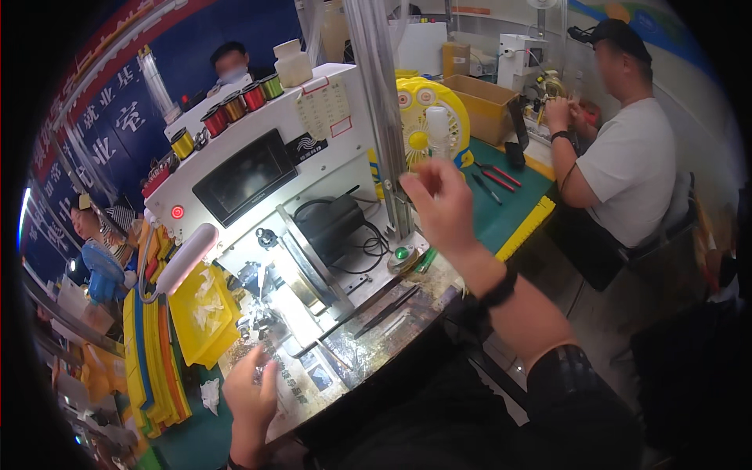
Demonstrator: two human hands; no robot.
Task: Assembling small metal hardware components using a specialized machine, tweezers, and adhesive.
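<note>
My right hand [445,205] is raised beside an upright metal post [374,102], its thumb and fingers closed in a pinch. Whatever it may hold is too small to make out. Low on the left, my left hand [251,392] is over the worktop's near edge, thumb and bent fingers slightly apart, with nothing visible in it. Just beyond it is a small metal fixture [254,319] on a white bench machine [337,168], which has a dark screen [244,178]. Dark tweezers [387,311] lie on the worn worktop [364,345] between my hands.
A lamp [188,258] lights the machine. Several thread spools [253,96] line its top. At left are a yellow tray [205,313] and stacked coloured strips [149,368]. A yellow fan [419,117], red-handled pliers [501,177] and a cardboard box [478,110] stand right; a person [627,157] sits beyond.
</note>
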